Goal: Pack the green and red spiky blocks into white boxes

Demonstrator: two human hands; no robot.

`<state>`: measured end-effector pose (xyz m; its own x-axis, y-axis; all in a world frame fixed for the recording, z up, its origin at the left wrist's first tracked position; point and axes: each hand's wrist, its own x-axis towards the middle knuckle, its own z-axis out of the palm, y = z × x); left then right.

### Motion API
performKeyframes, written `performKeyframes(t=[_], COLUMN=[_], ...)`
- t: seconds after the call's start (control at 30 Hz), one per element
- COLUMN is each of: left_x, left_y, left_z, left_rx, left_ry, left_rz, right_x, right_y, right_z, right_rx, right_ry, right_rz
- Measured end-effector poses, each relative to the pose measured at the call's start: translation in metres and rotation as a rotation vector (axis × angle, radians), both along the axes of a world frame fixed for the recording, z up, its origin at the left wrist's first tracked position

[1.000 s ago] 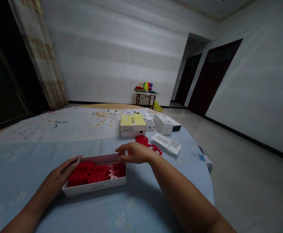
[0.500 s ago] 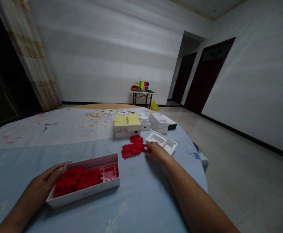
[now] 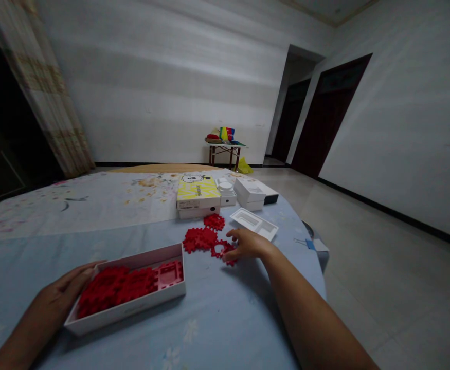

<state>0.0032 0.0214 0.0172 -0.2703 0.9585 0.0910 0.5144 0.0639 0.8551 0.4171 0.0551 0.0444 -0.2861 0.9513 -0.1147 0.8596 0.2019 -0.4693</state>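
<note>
My left hand (image 3: 60,288) grips the left end of a shallow white box (image 3: 132,311), its fingers along the outer side and the thumb at the rim. Inside lie red toothed plastic pieces (image 3: 122,288), square ones with notched edges, packed in a row. My right hand (image 3: 248,244) is beside a loose red toothed ring (image 3: 217,250) on the table, thumb and forefinger spread apart at the ring's right edge. Left of it is a small pile of red toothed pieces (image 3: 199,239). Behind the pile, a round red toothed piece (image 3: 214,221) lies by itself.
A yellow-and-white box (image 3: 198,192) stands behind the loose pieces. To its right are a white box with a round lid (image 3: 226,189) and a white carton (image 3: 250,194). A white two-compartment tray (image 3: 267,229) sits behind my right hand. A flowered cloth (image 3: 225,329) covers the table.
My right hand's pinch has opened beside the red pieces. The red pieces have come apart: the ring now lies nearer me and the round piece sits separate. My left hand still holds the box.
</note>
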Motion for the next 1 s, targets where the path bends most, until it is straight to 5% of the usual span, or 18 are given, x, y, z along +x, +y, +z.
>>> performKeyframes(t=[0.17, 0.37, 0.57, 1.0], left_x=[0.002, 0.003, 0.006, 0.012], left_y=[-0.002, -0.004, -0.006, -0.011], left_z=[0.002, 0.003, 0.007, 0.015], left_rx=[-0.013, -0.014, -0.002, 0.023], left_ry=[0.008, 0.012, 0.016, 0.03], left_rz=[0.018, -0.02, -0.024, -0.041], right_x=[0.002, -0.001, -0.025, -0.016], right_y=[-0.002, -0.003, -0.001, -0.01], right_z=[-0.001, 0.004, -0.006, 0.005], right_rx=[0.014, 0.233, 0.128, 0.024], right_ry=[-0.128, -0.044, -0.068, -0.07], right_rz=[0.04, 0.094, 0.18, 0.238])
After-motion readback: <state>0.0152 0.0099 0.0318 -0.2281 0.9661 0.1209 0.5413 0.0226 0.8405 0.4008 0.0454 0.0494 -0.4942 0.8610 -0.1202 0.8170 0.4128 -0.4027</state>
